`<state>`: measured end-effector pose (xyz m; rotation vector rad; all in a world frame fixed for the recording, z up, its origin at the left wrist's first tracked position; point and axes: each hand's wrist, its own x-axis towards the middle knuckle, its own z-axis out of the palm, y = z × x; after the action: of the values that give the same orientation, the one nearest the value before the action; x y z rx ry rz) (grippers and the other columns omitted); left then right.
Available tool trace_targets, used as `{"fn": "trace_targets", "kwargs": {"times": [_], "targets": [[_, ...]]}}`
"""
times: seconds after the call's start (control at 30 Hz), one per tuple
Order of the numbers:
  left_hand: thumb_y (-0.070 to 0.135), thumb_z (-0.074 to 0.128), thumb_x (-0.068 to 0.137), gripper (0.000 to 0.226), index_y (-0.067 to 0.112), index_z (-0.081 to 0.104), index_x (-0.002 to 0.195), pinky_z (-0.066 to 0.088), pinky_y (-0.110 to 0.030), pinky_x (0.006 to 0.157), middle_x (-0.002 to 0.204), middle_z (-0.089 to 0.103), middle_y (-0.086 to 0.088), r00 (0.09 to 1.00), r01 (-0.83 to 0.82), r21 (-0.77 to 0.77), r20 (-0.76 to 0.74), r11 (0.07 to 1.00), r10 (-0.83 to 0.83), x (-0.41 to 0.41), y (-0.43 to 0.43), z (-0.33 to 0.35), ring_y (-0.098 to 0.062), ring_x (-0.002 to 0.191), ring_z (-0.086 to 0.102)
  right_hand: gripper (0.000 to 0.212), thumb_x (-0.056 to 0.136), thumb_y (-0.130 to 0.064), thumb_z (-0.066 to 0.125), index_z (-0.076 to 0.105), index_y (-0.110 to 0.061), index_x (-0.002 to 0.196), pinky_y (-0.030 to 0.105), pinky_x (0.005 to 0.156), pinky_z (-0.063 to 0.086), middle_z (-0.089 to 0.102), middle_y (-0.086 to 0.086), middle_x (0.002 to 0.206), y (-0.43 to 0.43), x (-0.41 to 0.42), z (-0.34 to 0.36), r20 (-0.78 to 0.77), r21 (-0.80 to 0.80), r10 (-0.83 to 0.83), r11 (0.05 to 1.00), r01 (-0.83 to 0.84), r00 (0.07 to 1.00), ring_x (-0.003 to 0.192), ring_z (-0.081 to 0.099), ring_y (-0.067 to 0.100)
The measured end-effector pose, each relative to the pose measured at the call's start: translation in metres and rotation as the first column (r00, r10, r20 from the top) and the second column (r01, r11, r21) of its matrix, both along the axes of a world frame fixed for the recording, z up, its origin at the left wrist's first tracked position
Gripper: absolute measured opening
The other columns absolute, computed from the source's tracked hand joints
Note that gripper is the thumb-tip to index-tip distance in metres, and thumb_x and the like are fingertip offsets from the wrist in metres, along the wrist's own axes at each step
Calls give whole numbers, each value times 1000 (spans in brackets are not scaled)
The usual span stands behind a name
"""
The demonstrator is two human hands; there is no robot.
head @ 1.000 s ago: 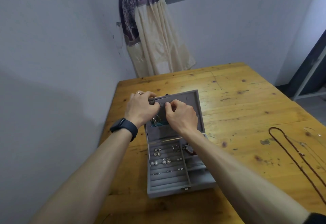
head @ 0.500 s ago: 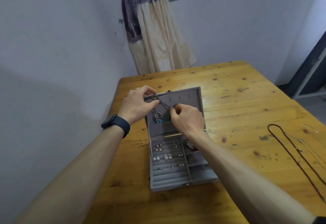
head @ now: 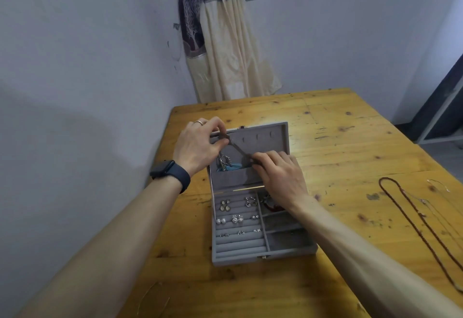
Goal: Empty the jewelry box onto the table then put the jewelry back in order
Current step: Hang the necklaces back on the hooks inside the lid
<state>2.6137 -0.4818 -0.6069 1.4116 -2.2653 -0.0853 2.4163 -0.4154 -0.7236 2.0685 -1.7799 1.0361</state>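
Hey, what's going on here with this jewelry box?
A person is working at an open grey jewelry box on a wooden table. The left hand and right hand each pinch a dark cord necklace, stretched straight between them in front of the raised lid. Earrings sit in the padded rows, and a reddish-brown necklace lies on the table to the right.

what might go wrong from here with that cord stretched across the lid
1. The dark cord, pinched taut between the left hand and right hand, runs just over the silver pendant and turquoise piece in the lid pocket; it may snag them.
2. Tugging against the lid could shift the jewelry box and unseat the earrings in its rolls.
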Motion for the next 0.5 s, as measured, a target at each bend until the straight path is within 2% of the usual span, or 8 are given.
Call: {"fn": "trace_targets", "kwargs": {"times": [0.13,0.2,0.3,0.43,0.5], "targets": [[38,73,87,13,35,60,88,48,-39,82,98,60,10,997,11,59,-72,998,-7,2,-3,1,-19,101,52,16,96,-35,57,68,-24,101,37,69,46,70,-4,92,-3,0,11,12,92,-10,996,9,1000,74,66,27],[36,74,86,10,35,64,86,48,-40,84,99,60,10,996,21,58,-83,998,-16,3,-1,2,-18,103,51,17,95,-36,57,71,-27,99,37,72,46,73,-5,92,-5,2,20,19,148,8,989,-10,1000,78,68,26],[36,74,85,5,38,70,85,49,-39,85,101,62,10,996,26,18,-89,999,-24,5,2,3,-14,104,52,26,91,-37,52,74,-30,104,38,77,43,76,-7,96,1,6,26,-61,205,70,977,-56,996,86,67,27],[41,72,85,6,43,76,89,53,-39,83,100,62,14,997,53,-40,-52,998,-55,7,6,3,-11,102,54,38,86,-41,48,74,-33,112,39,84,41,70,-6,111,11,10,25,-59,252,78,966,-61,995,99,61,25],[45,69,85,10,43,77,91,54,-39,82,101,62,15,998,52,-61,-28,997,-53,7,9,2,-11,102,53,37,88,-41,48,74,-33,112,39,84,40,66,-5,113,13,11,25,-48,266,66,963,-51,997,100,59,24]]}}
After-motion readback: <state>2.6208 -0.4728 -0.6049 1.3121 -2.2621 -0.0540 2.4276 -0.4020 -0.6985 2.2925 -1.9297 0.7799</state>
